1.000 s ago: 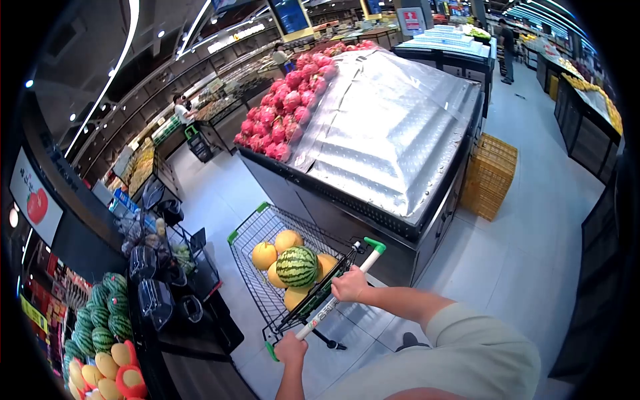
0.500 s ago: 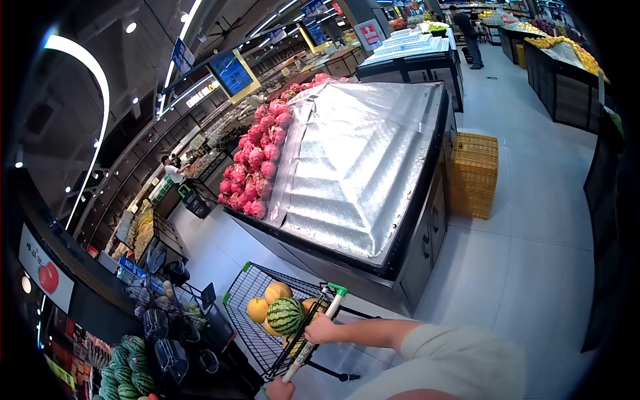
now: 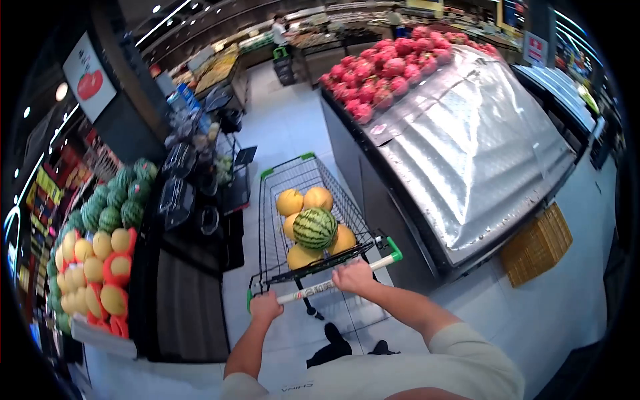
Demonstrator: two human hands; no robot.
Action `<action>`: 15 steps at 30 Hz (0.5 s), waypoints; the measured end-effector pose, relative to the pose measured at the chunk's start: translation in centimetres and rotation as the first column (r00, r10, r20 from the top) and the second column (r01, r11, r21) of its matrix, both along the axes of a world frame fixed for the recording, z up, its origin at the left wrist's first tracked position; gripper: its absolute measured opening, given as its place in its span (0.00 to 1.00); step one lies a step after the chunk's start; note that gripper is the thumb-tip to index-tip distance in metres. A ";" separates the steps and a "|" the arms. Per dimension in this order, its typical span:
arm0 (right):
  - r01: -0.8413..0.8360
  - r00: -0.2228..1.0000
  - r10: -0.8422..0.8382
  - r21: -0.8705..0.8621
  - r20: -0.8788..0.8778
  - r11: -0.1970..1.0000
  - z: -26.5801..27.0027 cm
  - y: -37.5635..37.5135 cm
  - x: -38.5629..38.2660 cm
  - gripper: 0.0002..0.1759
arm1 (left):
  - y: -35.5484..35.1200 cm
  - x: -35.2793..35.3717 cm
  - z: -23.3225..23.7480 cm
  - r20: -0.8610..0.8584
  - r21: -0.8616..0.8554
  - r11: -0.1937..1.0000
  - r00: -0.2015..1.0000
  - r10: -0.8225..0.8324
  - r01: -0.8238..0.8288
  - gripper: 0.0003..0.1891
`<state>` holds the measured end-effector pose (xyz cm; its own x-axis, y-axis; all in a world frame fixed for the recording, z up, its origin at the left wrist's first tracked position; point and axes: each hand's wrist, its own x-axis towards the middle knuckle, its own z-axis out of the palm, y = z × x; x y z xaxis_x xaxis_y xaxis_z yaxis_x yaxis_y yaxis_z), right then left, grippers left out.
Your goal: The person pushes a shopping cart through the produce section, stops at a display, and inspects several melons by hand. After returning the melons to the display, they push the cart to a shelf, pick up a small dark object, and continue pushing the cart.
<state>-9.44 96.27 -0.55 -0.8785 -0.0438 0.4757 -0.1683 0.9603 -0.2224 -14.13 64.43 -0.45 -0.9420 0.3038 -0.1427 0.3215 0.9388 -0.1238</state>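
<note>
Both hands are closed around the white bar with green ends [image 3: 315, 290], the left hand [image 3: 267, 306] near its left end, the right hand [image 3: 354, 276] right of its middle; the bar runs crosswise, rising slightly to the right. Beyond it lies the black wire shopping cart [image 3: 270, 213], its long axis pointing away, holding a round green-striped watermelon [image 3: 315, 229] among yellow round melons [image 3: 290, 202], the watermelon nearer the right hand

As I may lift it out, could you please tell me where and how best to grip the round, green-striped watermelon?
I would cup opposite sides of the watermelon with both palms, coming from above: it looks round and handleless, and sits atop round yellow melons inside the open-topped black wire cart.
</note>
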 end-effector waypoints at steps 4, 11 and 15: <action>-0.010 1.000 0.010 0.024 -0.013 1.000 0.2 -0.5 -2.6 0.20 | -0.1 -1.9 0.6 -0.080 0.087 0.996 0.997 0.009 -0.002 0.15; 0.028 0.998 -0.032 0.078 0.058 0.997 0.8 -1.3 -9.6 0.20 | -0.4 -9.3 0.5 -0.082 0.179 0.984 0.997 -0.007 0.022 0.14; 0.048 0.998 -0.054 0.130 0.039 0.990 0.2 -1.1 -14.2 0.20 | -0.1 -13.6 0.9 -0.070 0.276 0.961 0.998 0.006 0.014 0.13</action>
<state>-23.67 95.17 -0.33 -0.9004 -0.0573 0.4312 -0.1117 0.9885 -0.1017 -27.77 64.38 0.40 -0.9453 0.3258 0.0132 0.3250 0.9384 0.1176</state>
